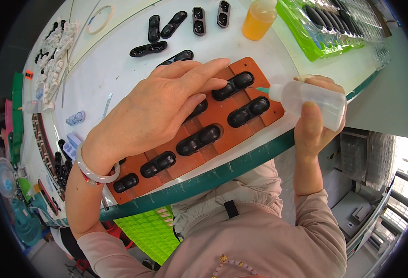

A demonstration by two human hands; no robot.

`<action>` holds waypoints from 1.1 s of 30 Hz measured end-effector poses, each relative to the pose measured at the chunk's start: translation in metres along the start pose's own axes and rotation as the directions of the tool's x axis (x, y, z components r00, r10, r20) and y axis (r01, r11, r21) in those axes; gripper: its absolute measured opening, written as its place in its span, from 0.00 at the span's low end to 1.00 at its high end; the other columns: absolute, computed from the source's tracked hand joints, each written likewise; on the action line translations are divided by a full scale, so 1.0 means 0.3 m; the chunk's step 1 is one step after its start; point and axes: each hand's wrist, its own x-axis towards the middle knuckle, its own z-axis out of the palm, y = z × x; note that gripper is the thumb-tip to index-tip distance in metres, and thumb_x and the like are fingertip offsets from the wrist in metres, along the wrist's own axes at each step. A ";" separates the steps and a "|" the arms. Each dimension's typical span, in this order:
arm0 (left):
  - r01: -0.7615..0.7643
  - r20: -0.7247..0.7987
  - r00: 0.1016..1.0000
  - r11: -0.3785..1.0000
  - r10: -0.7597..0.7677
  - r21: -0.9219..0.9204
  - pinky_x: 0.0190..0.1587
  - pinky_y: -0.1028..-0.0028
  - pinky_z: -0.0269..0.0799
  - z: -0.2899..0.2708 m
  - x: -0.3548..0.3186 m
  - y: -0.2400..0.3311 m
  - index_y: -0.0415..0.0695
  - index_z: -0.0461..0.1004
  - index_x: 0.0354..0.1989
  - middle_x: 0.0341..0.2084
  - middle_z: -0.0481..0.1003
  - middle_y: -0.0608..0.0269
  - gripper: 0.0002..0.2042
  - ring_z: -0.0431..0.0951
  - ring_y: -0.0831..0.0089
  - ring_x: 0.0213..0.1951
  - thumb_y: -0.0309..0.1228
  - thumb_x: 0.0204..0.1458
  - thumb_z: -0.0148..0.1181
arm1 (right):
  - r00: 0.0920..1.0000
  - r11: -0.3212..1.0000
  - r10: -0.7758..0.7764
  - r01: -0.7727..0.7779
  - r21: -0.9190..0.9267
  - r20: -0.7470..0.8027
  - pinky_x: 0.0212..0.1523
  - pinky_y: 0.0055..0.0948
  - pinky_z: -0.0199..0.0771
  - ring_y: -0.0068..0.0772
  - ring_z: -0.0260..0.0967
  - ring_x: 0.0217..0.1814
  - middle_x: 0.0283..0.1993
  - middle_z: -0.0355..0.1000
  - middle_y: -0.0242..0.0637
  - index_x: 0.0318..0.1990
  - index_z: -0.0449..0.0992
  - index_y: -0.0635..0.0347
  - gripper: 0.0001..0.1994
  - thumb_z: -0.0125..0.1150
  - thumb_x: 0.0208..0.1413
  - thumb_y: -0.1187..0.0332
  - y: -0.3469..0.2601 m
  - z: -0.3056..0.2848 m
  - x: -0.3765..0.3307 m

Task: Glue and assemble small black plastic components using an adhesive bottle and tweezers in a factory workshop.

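Workbench: white top [120,69] with a green edge, pretty cluttered, seen from the head cam looking straight down.
Jig: reddish-brown board [213,127] lying diagonally on the near edge of the bench, slotted in rows, with glossy black oval parts [199,140] seated in it. I count about six you can see; a couple more are half under the palm.
Left hand: left hand [162,104] laid flat on top of the board, fingers stretched out and together, fingertips pressing on the black part [234,85] in the far slot. Not gripping anything, just holding it down. White bangle [93,171] on that wrist.
Right hand: right hand [312,125] wrapped around a small clear squeeze bottle [308,102], thumb across the front of it. Bottle is held sideways, off the bench edge.
Nozzle: thin green tip [261,89] pointing left, right at the end of that far black part, just beside the left fingertips. Can't tell if it's actually touching.
Loose parts: more black ovals [167,30] scattered on the white top beyond the board, well apart from the hands.
Other stuff: bottle of orange liquid [258,19] at the far side, bright green tray [315,39] under clear blister packs top right, pile of white bits [56,51] far left, tape ring [99,19] up top.
Below the bench: another green moulded tray [150,231] near the lap.
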 end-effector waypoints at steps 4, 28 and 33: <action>0.009 -0.002 1.000 1.000 -0.009 -0.013 0.59 0.64 0.63 0.003 0.001 -0.001 0.43 0.59 0.65 0.50 0.76 0.62 0.28 0.70 0.55 0.53 0.18 0.53 0.51 | 0.988 0.996 -0.087 0.091 -0.025 0.130 0.39 0.27 0.74 0.33 0.74 0.39 0.40 0.75 0.46 0.43 0.71 0.71 0.21 0.71 0.45 0.68 0.015 -0.004 0.006; -0.110 -0.100 0.990 0.988 0.099 -0.110 0.47 0.70 0.70 0.022 0.021 -0.079 0.45 0.66 0.60 0.41 0.80 0.57 0.23 0.78 0.61 0.42 0.20 0.55 0.54 | 0.990 0.997 0.036 -0.046 0.069 0.138 0.42 0.29 0.75 0.34 0.74 0.40 0.41 0.75 0.48 0.42 0.73 0.72 0.21 0.68 0.45 0.64 -0.010 0.029 0.013; -0.032 -0.058 0.998 0.975 0.019 -0.221 0.48 0.70 0.70 0.010 0.050 -0.075 0.43 0.69 0.57 0.37 0.81 0.58 0.21 0.78 0.63 0.41 0.21 0.53 0.55 | 0.993 0.993 0.110 -0.108 0.056 -0.031 0.44 0.31 0.73 0.34 0.73 0.40 0.41 0.75 0.47 0.42 0.73 0.73 0.21 0.64 0.48 0.62 0.021 -0.039 0.039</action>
